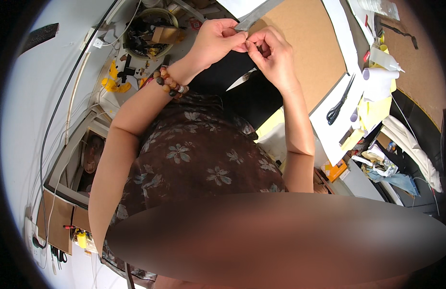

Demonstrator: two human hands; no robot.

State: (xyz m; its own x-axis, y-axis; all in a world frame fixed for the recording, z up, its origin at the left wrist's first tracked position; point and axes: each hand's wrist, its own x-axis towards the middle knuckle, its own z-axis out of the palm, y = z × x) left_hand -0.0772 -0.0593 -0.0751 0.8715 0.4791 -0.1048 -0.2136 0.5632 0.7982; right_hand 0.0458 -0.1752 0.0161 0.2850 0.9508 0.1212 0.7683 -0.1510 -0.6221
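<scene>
My left hand, a beaded bracelet on its wrist, is closed in a pinch on the end of a flat grey strip. The strip runs up and to the right from my fingers, past the top of the view. Close beside it, my right hand is also pinched shut, its thumb and forefinger almost meeting the left fingertips. Whatever sits between the right fingertips is too small to make out. Both hands are over the near edge of a brown board, above my dark lap.
Black-handled scissors lie on white paper right of the board. Farther right are rolled paper, yellow sheets and a squeeze bottle. A round bin of scraps stands at the upper left, near yellow scraps.
</scene>
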